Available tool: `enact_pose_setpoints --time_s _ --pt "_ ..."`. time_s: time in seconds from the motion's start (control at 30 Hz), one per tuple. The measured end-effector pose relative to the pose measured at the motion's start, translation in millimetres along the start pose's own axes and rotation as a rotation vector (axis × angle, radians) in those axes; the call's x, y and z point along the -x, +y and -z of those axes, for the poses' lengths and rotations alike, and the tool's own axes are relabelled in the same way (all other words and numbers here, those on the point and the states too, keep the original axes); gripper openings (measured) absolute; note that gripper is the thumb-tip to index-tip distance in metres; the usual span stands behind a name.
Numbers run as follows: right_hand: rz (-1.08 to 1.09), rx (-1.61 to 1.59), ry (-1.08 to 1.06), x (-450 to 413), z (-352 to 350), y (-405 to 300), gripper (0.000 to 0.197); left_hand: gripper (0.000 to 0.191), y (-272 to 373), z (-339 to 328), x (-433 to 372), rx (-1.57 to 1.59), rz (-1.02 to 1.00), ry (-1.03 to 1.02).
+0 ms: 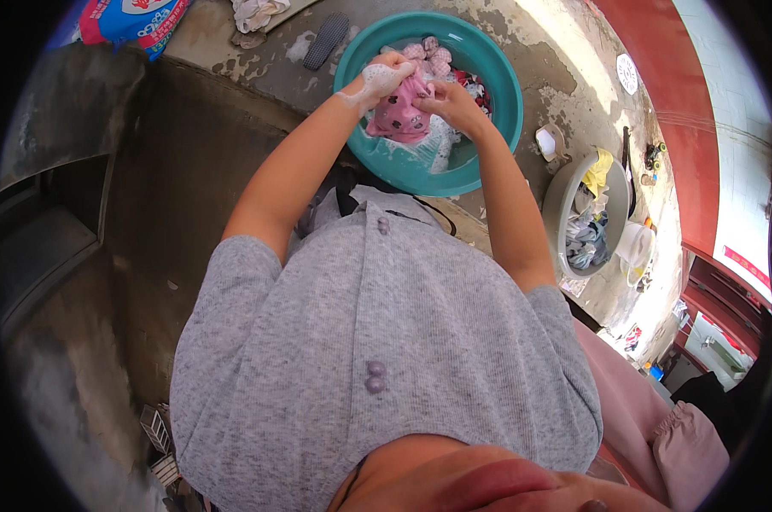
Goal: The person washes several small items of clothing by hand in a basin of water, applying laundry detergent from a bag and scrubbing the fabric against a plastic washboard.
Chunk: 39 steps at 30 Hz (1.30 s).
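A teal plastic basin of sudsy water stands before me. Inside it, a pink cloth garment with dark printed spots is held between both hands. My left hand, coated in white foam, grips its upper left part. On the other side, my right hand pinches the garment's edge between thumb and fingers. Behind the hands lies a bunched pale pink checked cloth. Red and dark fabric sits at the basin's right, partly hidden by my right hand. Below the garment, a ribbed surface shows through the foam.
A grey tub of clothes stands to the right, near a white bucket. A small dish lies between tub and basin. Left of the basin are a dark checked slipper-shaped piece, a concrete edge and a blue printed bag.
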State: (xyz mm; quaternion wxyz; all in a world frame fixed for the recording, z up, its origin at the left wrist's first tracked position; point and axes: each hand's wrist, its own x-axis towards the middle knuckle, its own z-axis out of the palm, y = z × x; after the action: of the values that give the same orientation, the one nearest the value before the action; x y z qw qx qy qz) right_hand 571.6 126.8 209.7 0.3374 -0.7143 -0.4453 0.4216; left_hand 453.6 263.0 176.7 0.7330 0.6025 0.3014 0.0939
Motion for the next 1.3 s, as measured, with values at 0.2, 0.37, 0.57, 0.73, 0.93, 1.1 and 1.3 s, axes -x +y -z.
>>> enact_pose_setpoints --time_s 0.2,0.37,0.57,0.73,0.93,1.1,1.3 --pt "-0.154 0.277 0.433 -51 -16 57 0.022 0.022 -49 46 -18 -0.003 0.167 0.279" --pt "-0.046 -0.049 0.378 -84 -69 82 0.023 0.030 -85 34 4 0.396 0.402 0.219" --pt "-0.251 0.630 0.323 -112 -124 132 0.030 0.047 -115 21 11 0.544 0.646 0.206" --pt "-0.104 1.020 0.145 -150 -156 186 0.025 0.069 -133 19 -13 0.482 0.691 0.173" --pt "-0.229 0.450 0.133 -165 -110 161 0.023 0.081 -146 19 -59 0.732 0.873 0.276" --pt "0.233 0.208 0.542 -103 -93 68 0.018 0.066 -140 22 -79 1.232 0.496 -0.037" --pt "0.283 0.115 0.484 -80 -120 36 0.023 0.029 -192 25 -90 1.517 0.397 -0.466"
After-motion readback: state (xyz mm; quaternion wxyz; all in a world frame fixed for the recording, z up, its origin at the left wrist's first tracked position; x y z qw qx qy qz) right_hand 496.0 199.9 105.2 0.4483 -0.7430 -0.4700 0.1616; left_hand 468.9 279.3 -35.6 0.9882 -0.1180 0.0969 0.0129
